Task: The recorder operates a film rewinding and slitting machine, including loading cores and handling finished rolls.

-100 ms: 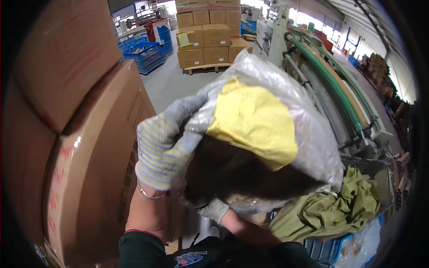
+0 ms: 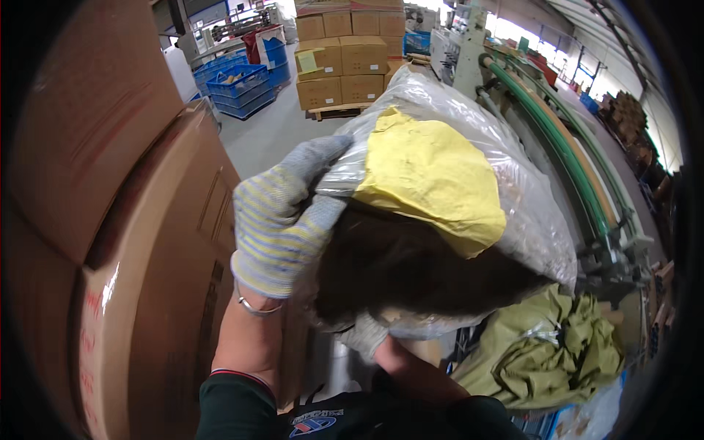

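Since the earlier frame almost nothing is changing: the clear plastic bag (image 2: 469, 154) is sitting a touch higher and nearer the camera, and both hands are staying where they were on it. The bag is being held up in front of the chest, filling the middle of the view, with a yellow cloth (image 2: 433, 176) pressing against the upper side of the film and a dark brown mass (image 2: 411, 271) filling its lower part. The left hand (image 2: 282, 224), in a grey knitted glove with yellow stripes, is gripping the bag's left side, fingers curling over the film. The right hand (image 2: 367, 336), also gloved, is propping the bag from underneath; only part of it is showing, so how tightly it is closing cannot be told. A thin bracelet (image 2: 257, 308) is circling the left wrist.

As for progress, the bag is fully lifted and carried by both hands, resting on nothing, so setting it down anywhere is not yet done.

To the left, large cardboard boxes (image 2: 147, 279) are standing stacked close beside the arm. Below right, olive green fabric (image 2: 550, 352) is lying bundled. Further off, a green-railed conveyor (image 2: 572, 161) is running along the right, while stacked cartons on a pallet (image 2: 341, 70) and blue crates (image 2: 238, 84) are standing on the grey floor
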`<state>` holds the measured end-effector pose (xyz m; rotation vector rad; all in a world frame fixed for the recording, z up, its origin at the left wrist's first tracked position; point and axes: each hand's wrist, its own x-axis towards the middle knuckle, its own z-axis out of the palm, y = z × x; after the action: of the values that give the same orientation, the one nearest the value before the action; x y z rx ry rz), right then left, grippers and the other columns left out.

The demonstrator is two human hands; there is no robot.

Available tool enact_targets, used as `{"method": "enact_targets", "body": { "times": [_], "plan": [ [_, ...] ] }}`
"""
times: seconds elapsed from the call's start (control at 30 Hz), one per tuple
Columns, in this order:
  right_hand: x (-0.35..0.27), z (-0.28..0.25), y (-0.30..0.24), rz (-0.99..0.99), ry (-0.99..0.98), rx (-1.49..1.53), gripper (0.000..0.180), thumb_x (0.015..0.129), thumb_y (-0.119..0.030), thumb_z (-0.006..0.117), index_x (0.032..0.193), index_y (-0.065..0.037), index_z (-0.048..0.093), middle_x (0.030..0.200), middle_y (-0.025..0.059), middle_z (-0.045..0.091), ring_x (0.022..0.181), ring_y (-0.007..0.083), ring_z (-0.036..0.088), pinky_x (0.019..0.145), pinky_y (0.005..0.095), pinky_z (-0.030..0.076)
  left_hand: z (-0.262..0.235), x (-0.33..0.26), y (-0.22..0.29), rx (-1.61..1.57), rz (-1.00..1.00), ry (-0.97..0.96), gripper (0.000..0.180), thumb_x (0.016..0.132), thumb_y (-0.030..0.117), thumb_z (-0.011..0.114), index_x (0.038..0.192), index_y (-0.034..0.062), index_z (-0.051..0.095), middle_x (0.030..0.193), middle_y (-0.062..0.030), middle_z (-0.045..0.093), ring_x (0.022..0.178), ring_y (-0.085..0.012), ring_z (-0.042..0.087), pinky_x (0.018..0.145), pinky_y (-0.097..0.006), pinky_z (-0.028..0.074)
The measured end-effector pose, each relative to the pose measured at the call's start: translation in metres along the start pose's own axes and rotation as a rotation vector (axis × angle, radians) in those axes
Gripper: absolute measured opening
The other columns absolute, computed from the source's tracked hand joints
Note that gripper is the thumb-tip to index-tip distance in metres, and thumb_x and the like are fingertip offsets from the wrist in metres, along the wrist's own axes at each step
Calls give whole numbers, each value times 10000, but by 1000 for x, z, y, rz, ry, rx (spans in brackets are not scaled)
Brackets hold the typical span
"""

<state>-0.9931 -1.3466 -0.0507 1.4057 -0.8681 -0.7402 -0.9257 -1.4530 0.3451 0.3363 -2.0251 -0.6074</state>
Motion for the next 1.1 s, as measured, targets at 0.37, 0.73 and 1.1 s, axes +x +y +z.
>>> {"method": "enact_targets", "body": {
  "times": [0.37,0.73,1.1],
  "plan": [
    [65,356,-44,-162,100,-220,342,894,-220,370,1197,-116,488,1159,49,547,1064,162,511,864,374,421,115,195,-249,300,-5,-1,333,742,149,632,1055,34,610,816,-189,625,721,-327,622,634,-340,494],
    [202,506,-56,-434,116,-3597,465,861,-232,387,1326,-210,385,1245,68,496,1143,248,476,989,364,359,139,267,-441,484,-204,-93,402,744,216,577,1108,45,575,735,-153,596,683,-329,582,624,-419,457],
    [486,650,-42,-471,540,-1902,402,868,-380,431,1158,-103,462,1153,76,508,1070,247,487,923,386,411,50,385,-697,599,-311,-47,321,763,252,559,1021,62,587,787,-153,614,739,-338,583,658,-439,454]
  ]
}}
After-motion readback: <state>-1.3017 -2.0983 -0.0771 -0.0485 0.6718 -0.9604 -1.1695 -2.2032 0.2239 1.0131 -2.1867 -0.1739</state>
